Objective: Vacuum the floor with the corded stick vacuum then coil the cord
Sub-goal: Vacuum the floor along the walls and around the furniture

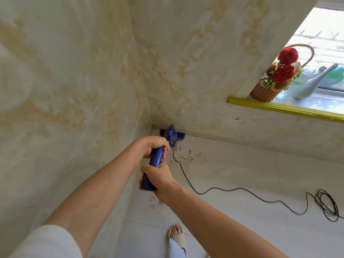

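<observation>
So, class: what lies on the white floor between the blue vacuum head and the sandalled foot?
In the head view: scattered brown debris, the thin black cord, and a second debris patch.

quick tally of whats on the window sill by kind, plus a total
flower basket: 1
white long-necked vases: 2, one mostly hidden behind the other
green bottle: 1
total: 4

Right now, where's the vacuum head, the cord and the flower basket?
vacuum head (180,135): head view, its right wing by the baseboard.
cord (232,189): head view, a bare stretch on the floor.
flower basket (264,93): head view, its woven wall.
</observation>
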A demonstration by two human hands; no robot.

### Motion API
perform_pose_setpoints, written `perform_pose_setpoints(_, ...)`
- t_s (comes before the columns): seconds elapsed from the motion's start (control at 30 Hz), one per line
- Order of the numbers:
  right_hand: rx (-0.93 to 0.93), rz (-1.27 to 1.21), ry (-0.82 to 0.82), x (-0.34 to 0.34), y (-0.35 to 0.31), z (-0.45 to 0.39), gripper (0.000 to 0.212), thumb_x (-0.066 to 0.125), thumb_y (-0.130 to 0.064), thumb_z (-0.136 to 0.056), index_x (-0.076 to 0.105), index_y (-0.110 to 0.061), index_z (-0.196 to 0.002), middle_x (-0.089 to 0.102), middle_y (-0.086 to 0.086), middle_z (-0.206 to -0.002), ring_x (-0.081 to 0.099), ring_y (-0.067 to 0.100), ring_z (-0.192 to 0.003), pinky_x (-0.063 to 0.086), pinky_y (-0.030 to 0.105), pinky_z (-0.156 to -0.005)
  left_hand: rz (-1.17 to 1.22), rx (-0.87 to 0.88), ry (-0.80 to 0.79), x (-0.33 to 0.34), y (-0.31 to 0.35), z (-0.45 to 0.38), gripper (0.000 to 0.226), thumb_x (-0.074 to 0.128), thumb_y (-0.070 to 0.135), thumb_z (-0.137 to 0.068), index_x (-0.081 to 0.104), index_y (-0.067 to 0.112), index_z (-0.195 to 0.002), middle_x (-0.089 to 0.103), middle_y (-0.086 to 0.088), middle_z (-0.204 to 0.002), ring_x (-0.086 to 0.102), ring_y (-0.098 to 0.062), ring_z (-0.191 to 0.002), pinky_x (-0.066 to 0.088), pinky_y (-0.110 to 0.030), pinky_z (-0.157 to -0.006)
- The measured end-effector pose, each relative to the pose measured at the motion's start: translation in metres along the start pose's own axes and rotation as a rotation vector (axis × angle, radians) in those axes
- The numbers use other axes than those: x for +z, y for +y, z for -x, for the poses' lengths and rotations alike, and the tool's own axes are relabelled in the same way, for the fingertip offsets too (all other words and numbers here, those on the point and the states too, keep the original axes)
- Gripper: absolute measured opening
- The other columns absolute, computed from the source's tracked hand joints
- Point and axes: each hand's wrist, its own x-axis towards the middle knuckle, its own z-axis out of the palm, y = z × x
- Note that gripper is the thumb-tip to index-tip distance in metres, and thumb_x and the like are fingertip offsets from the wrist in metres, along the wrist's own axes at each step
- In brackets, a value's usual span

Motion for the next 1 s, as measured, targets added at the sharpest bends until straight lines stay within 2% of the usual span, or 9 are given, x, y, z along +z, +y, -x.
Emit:
perform_pose_setpoints(0.23,0.009,0.046,0.013,-0.013,0.008,0.008,0.029,0.052,0.002,-0.087,0.038,-0.011,-0.109,0.048,0.009,-0.076,0.053,0.017,-0.053,0.051,0.027,-0.049,0.003,0.002,0.008,0.014,-0.010,-0.002,0.012,0.048,-0.002,-0.089,0.049,0.007,-0.082,0.045,0.000,-0.046,0.041,-0.006,-0.040,0.042,-0.015,-0.041)
perform_pose_setpoints(0.4,0.025,0.105,0.050,-0.037,0.007,0.021,0.021,0.049,0.005,-0.085,0.039,-0.011,-0.095,0.044,0.009,-0.068,0.047,0.017,-0.049,0.047,0.025,-0.045,0.035,0.010,0.008,0.037,-0.016,-0.006,0.020,0.044,-0.002,-0.089,0.047,0.009,-0.073,0.044,0.001,-0.045,0.039,-0.007,-0.041,0.040,-0.017,-0.041)
perform_pose_setpoints(0.57,0.003,0.059,0.072,-0.066,0.001,0.036,0.020,0.048,0.007,-0.085,0.040,-0.010,-0.094,0.043,0.008,-0.066,0.044,0.016,-0.047,0.046,0.027,-0.047,-0.040,0.033,-0.014,0.067,-0.010,-0.012,0.015,0.048,-0.004,-0.079,0.049,0.008,-0.069,0.050,-0.004,-0.052,0.045,-0.014,-0.050,0.042,-0.025,-0.055)
perform_pose_setpoints(0.77,-0.014,-0.003,0.110,-0.070,-0.022,0.029,0.021,0.046,0.009,-0.084,0.042,-0.009,-0.095,0.042,0.009,-0.068,0.041,0.016,-0.054,0.042,0.025,-0.046,0.058,0.045,-0.006,0.068,0.012,-0.016,0.022,0.048,-0.001,-0.085,0.046,0.011,-0.066,0.045,-0.001,-0.045,0.043,-0.011,-0.039,0.042,-0.020,-0.042)
perform_pose_setpoints(1.0,-0.033,-0.005,0.199,-0.104,-0.019,0.055,0.020,0.047,0.008,-0.084,0.043,-0.008,-0.096,0.042,0.009,-0.070,0.040,0.017,-0.054,0.041,0.019,-0.041,0.057,0.018,-0.096,0.111,0.012,-0.008,0.022,0.048,-0.002,-0.083,0.046,0.011,-0.066,0.045,-0.001,-0.046,0.044,-0.012,-0.038,0.042,-0.022,-0.047)
